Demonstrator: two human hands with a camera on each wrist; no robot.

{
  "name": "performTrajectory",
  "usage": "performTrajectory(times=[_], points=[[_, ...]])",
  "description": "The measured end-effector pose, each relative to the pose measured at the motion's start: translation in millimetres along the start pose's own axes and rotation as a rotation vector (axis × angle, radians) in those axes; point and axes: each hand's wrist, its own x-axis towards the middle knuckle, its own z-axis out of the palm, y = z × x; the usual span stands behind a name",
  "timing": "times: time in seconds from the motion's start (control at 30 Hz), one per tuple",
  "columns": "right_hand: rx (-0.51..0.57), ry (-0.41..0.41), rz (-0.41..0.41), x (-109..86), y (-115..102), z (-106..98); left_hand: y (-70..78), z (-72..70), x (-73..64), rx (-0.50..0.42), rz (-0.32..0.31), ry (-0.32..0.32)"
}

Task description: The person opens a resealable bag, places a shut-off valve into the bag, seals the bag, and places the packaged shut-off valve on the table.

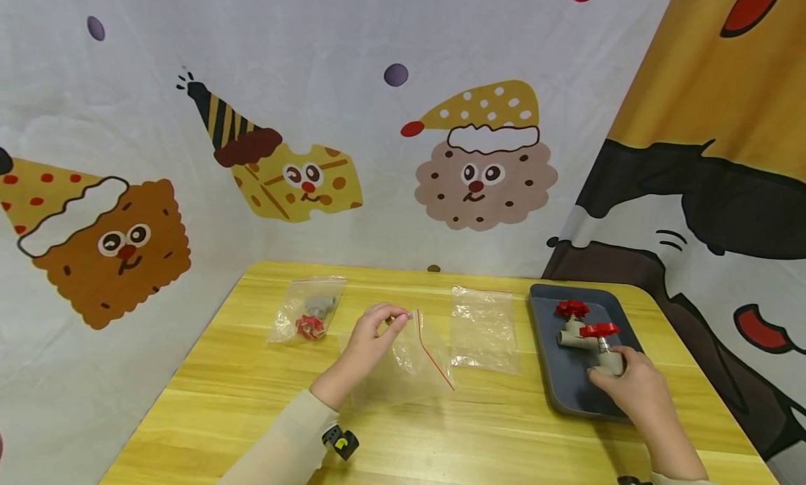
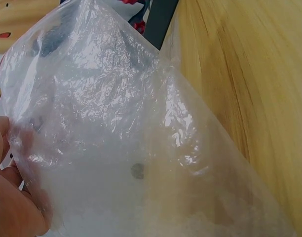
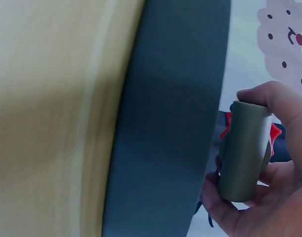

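Note:
My left hand pinches the top corner of a clear zip-lock bag with a red seal line, lifting that edge off the table. In the left wrist view the bag spreads wide beside the fingers. Over the grey tray, my right hand grips a valve by its grey pipe body, its red handle upward. The right wrist view shows the grey body between thumb and fingers. Another valve with a red handle lies in the tray behind it.
The grey tray stands at the table's right. A flat clear bag lies between it and my left hand. At the back left is a bag holding a red-handled valve. A printed curtain hangs behind the table.

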Motion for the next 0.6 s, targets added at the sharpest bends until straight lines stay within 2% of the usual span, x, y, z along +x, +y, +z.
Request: performTrajectory(times=[0.3,0.37,0.53,0.6], points=[[0.160,0.078,-0.055,-5.5,-10.1,2.6,-0.9,0.4,-0.6,0.006,0.009,0.004],[0.195,0.082,-0.065,-5.5,-11.4,4.8,3.9,0.1,-1.2,-0.001,0.002,0.011],[0.326,0.043,0.019,-5.7,-16.6,8.2,3.5,-0.2,-1.3,-0.002,-0.011,0.002],[0.381,0.024,0.058,-6.1,-18.0,9.3,-1.5,0.1,-0.8,0.003,-0.006,-0.006]])
